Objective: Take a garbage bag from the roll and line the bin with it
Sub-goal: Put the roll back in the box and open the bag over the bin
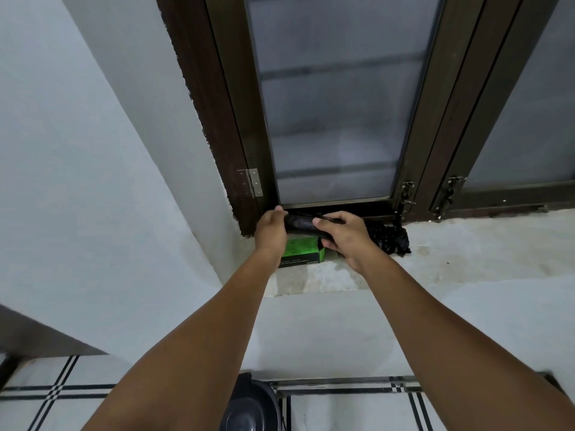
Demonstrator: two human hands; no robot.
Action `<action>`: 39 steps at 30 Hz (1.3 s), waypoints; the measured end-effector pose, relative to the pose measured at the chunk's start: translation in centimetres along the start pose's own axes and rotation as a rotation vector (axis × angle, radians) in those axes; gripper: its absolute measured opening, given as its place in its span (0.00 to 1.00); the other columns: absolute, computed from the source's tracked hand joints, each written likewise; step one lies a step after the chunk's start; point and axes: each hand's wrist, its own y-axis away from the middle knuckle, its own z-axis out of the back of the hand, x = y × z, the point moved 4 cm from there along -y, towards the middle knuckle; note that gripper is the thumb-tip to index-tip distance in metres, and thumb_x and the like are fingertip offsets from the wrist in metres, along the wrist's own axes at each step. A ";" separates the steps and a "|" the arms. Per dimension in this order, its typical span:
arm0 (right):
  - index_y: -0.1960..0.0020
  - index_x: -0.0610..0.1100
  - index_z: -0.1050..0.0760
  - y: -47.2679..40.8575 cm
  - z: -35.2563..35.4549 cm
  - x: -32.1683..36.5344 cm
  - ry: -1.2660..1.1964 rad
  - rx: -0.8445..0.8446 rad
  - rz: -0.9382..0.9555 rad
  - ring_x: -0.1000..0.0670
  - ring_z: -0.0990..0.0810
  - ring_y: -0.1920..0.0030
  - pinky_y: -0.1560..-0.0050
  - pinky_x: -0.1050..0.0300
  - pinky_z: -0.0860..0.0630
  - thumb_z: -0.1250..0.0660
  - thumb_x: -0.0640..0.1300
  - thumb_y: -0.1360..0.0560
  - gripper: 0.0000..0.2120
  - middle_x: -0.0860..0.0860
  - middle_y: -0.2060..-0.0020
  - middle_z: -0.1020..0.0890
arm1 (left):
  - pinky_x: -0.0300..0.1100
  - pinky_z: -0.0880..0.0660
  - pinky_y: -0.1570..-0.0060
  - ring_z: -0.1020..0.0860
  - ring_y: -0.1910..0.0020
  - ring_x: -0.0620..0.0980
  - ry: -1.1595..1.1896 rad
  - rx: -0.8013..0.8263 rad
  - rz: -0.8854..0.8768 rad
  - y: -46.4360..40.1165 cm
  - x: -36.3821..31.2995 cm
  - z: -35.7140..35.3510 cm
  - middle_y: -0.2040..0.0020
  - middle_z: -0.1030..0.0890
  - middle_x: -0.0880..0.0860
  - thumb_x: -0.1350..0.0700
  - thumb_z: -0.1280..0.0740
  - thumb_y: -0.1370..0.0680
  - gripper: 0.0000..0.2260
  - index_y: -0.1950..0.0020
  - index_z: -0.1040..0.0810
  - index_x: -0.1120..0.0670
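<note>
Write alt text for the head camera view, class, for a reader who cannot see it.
Both hands, left hand and right hand, grip a black roll of garbage bags above a window sill. A green box lies on the sill beneath the roll, and a dark bin stands on the floor below.

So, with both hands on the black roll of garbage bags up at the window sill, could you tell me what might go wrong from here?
1. The left hand and right hand grip the black roll of garbage bags close together; the thin film might tear off-line.
2. The roll is above the green cardboard box near the pale stone sill's edge; a tug could knock it off.
3. The crumpled black plastic beside the right hand could snag.
</note>
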 end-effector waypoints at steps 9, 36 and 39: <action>0.51 0.42 0.22 -0.4 2.8 -0.5 0.196 -0.127 0.088 0.47 0.23 0.62 0.57 0.49 0.22 0.25 0.40 0.25 0.06 0.47 0.60 0.21 | 0.61 0.41 0.27 0.38 0.26 0.60 -1.391 0.211 -0.317 0.0 3.7 0.3 0.24 0.34 0.55 0.47 0.30 0.25 0.31 0.23 0.33 0.44; 0.52 0.48 0.24 0.4 0.5 1.9 0.296 -0.100 0.239 0.45 0.18 0.48 0.46 0.48 0.19 0.23 0.47 0.31 0.12 0.48 0.51 0.19 | 0.43 0.30 0.53 0.24 0.47 0.53 -0.693 0.125 -0.389 0.8 0.5 1.7 0.45 0.23 0.55 0.52 0.20 0.29 0.24 0.36 0.24 0.55; 0.57 0.45 0.15 0.7 0.2 2.3 0.345 -0.086 0.308 0.47 0.17 0.51 0.45 0.53 0.23 0.28 0.52 0.26 0.10 0.47 0.57 0.14 | 0.43 0.30 0.55 0.23 0.49 0.52 -0.636 0.087 -0.376 0.6 0.7 1.9 0.45 0.21 0.54 0.51 0.20 0.29 0.23 0.38 0.24 0.54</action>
